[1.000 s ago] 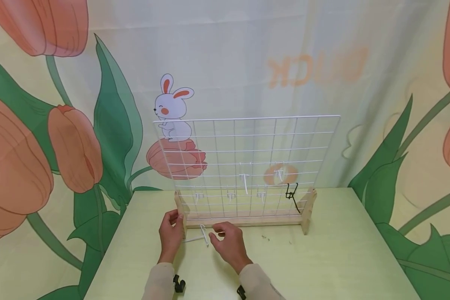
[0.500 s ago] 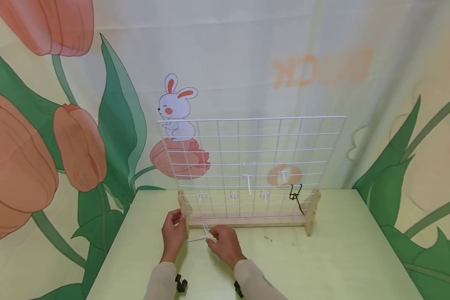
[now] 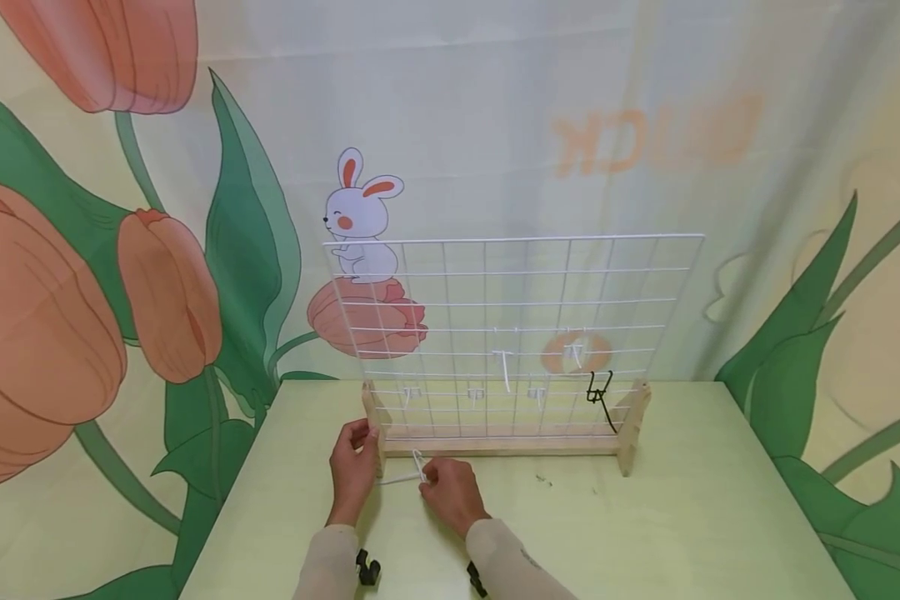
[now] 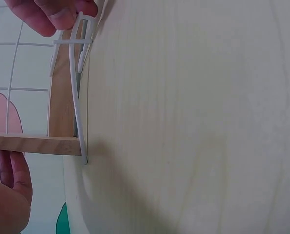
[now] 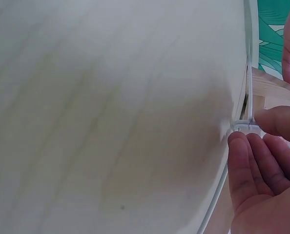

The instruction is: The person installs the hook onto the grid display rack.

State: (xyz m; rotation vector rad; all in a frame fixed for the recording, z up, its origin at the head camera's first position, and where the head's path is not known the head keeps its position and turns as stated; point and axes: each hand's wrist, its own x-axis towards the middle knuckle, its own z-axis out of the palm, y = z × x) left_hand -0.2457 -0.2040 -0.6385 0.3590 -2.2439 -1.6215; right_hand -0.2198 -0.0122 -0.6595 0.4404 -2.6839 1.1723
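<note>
My right hand (image 3: 453,496) pinches a white wire display hook (image 3: 399,479) low over the table, in front of the rack's left end. In the right wrist view, thumb and fingertips meet at the bent end of the hook (image 5: 250,92), and its long straight prong points away from them. The left wrist view shows that prong (image 4: 74,97) reaching across to the wooden upright. My left hand (image 3: 354,467) is beside the left wooden upright (image 3: 374,425), its fingers (image 4: 6,168) against the outer side and partly hidden by the wood.
A white wire grid (image 3: 525,287) stands upright in a wooden base (image 3: 502,447). Several white hooks (image 3: 506,371) and a black hook (image 3: 602,400) hang on it. Small dark bits (image 3: 543,480) lie on the pale table (image 3: 682,533). A printed curtain (image 3: 495,100) hangs behind.
My right hand has closed in on the white hook's bent end and now pinches it. The left hand stays at the upright. The whole view has shifted slightly.
</note>
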